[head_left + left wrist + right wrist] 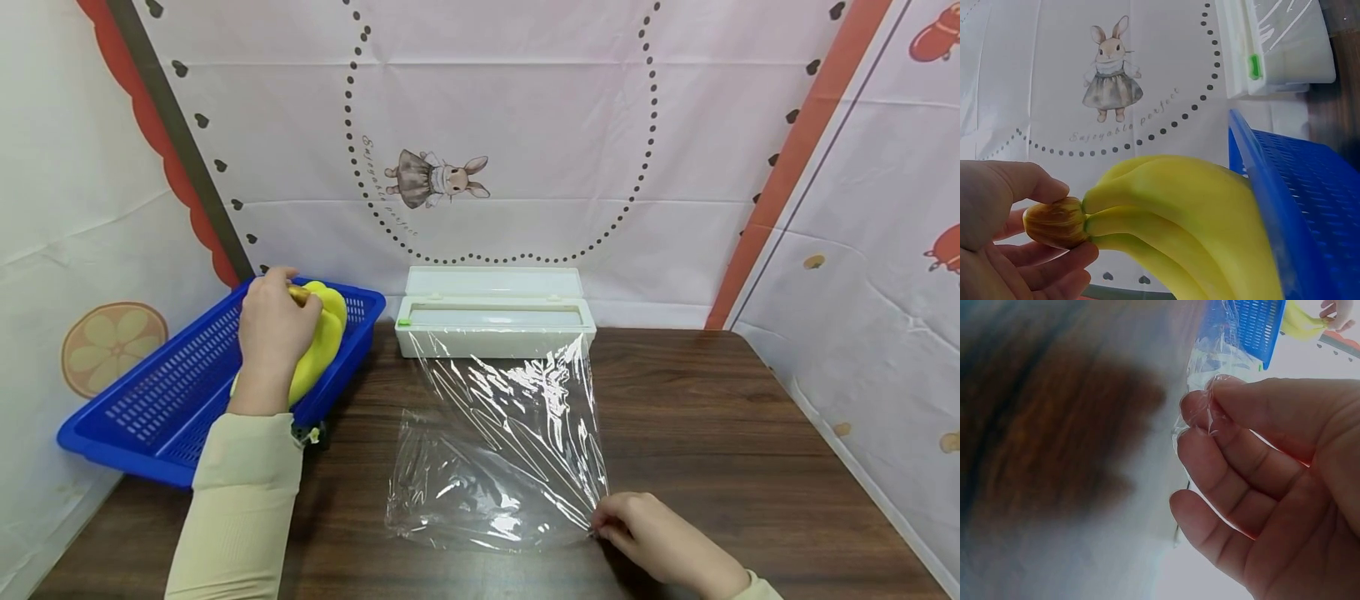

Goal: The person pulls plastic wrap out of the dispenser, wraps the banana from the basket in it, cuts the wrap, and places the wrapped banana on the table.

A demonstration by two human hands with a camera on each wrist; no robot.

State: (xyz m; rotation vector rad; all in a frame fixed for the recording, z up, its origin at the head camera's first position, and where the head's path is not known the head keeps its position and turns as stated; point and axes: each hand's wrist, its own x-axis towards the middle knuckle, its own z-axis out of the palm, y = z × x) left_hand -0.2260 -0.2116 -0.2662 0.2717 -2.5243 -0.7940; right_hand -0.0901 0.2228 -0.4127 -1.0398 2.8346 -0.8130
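Observation:
My left hand point(277, 321) grips a bunch of yellow bananas point(1179, 212) by its brown stem end point(1055, 223), thumb on one side and fingers on the other. The bananas hang at the right side of a blue plastic basket point(82, 442), partly hidden by my hand in the head view. At the front right, my right hand point(652, 533) pinches a corner of clear plastic wrap point(517, 400) between thumb and fingers. The wrap runs back to a white cling film dispenser point(495, 343) with its lid raised, and its near left part lies on the table.
The brown wooden table point(712, 417) reaches back to a printed cloth backdrop point(525, 150) behind the dispenser. A green slider point(404, 322) sits at the dispenser's left end. A small dark object point(309, 435) shows by my left cuff, too small to make out.

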